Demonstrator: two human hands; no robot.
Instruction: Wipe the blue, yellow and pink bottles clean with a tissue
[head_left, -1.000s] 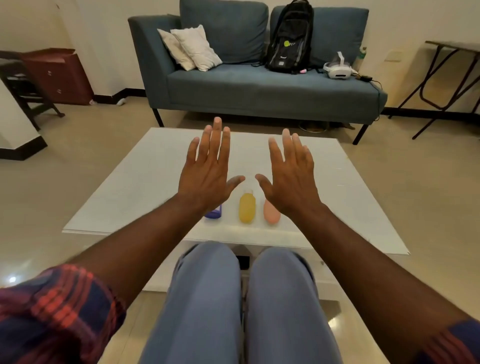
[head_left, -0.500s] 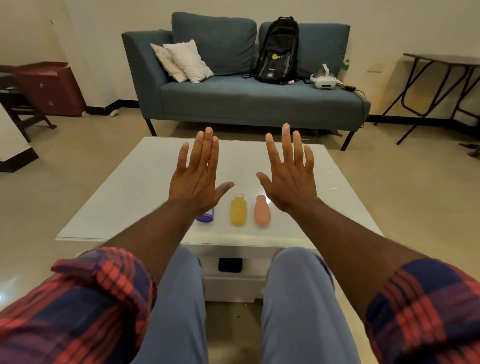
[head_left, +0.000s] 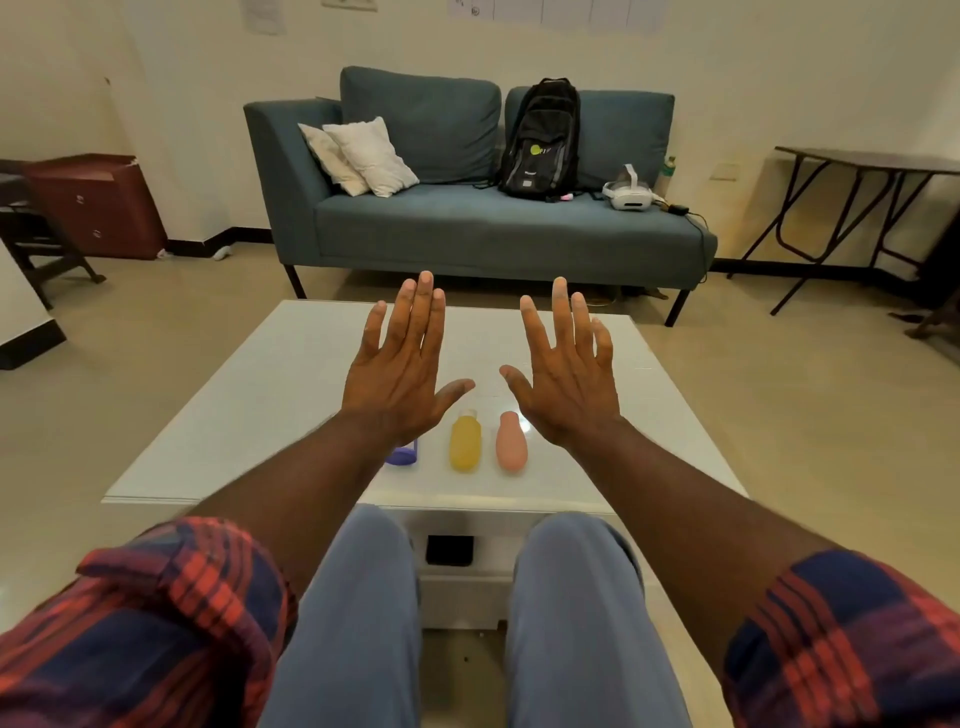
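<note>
Three bottles lie in a row near the near edge of the white table (head_left: 249, 395): one blue bottle (head_left: 402, 456), mostly hidden behind the left wrist, one yellow bottle (head_left: 465, 441) in the middle and one pink bottle (head_left: 511, 441) on the right. The yellow and pink bottles lie flat, long axes running away from the person, necks pointing toward the sofa (head_left: 467, 228). Above them the left hand (head_left: 400, 374) and the right hand (head_left: 566, 384) hover palm down, fingers straight and spread, holding nothing.
</note>
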